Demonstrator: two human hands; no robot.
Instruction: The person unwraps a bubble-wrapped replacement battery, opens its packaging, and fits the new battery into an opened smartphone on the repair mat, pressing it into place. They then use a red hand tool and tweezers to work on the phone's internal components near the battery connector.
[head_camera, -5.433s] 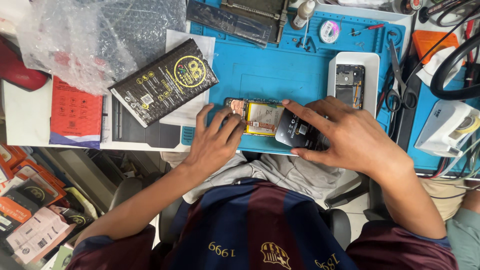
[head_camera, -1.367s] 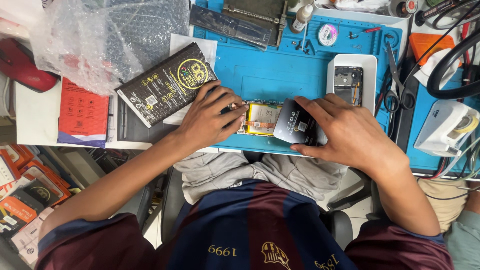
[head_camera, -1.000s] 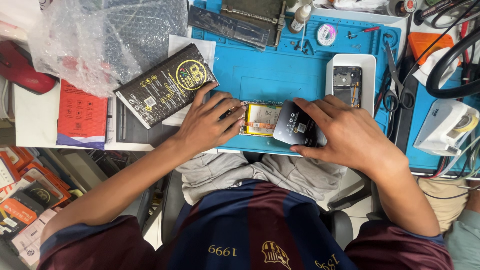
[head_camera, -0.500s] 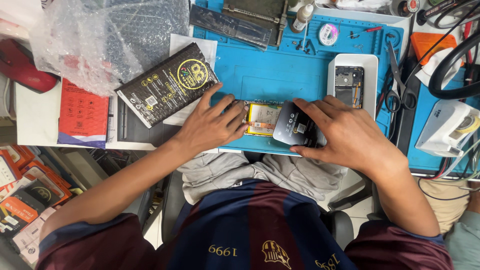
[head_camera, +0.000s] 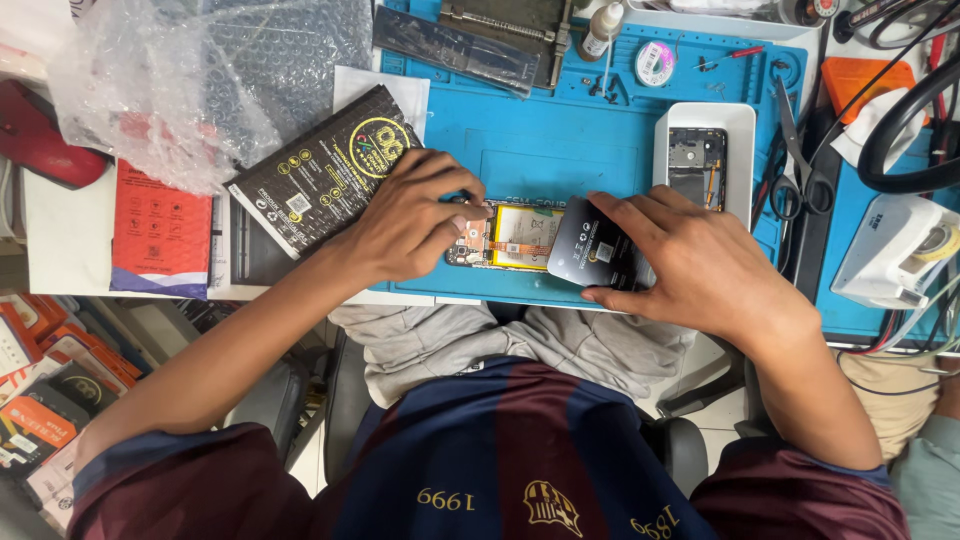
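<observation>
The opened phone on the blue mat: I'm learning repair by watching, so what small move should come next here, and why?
Probably lift the dark back cover a little further with the right hand. It sits tilted over one end of the opened phone, whose yellow battery shows, while the left hand pins the other end. More lift would bare the covered part; whether anything still ties the cover cannot be seen.

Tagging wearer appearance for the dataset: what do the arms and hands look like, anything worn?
Both hands, left hand and right hand, are bare: no gloves, rings or watch visible. Forearms are uncovered; short maroon sleeves of a maroon and navy striped jersey end near the elbows.
</observation>
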